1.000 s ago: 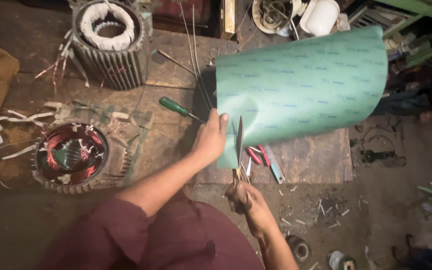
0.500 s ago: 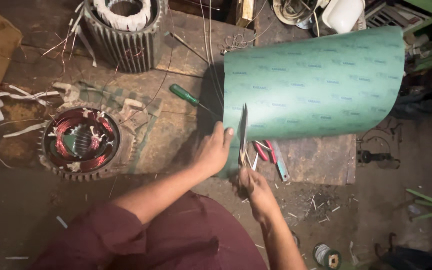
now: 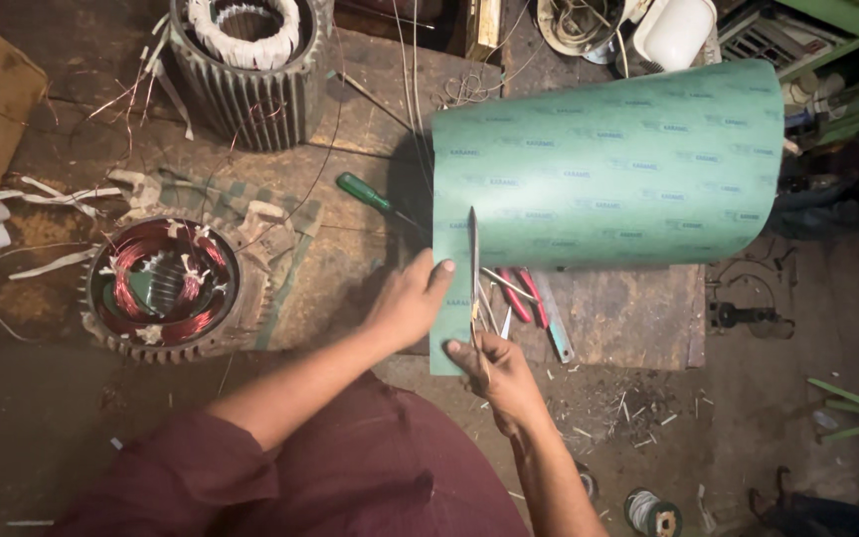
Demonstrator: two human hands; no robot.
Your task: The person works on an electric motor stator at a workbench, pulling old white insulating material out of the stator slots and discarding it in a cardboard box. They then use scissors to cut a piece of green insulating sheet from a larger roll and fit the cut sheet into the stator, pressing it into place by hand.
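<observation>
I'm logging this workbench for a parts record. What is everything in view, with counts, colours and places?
sheet: 1, green, curling up over bench right of centre
scissors: 1, metal, blades cutting sheet's left part
screwdriver: 1, green handle, left of sheet
pliers: 1, red handles, under sheet's lower edge
stator: 1, copper windings, bench left
finned housing: 1, grey with white winding, top left
wire spool: 1, dark, floor bottom right
bench: 1, worn wood, centre
left hand: pressing sheet's left edge
right hand: gripping scissors
</observation>
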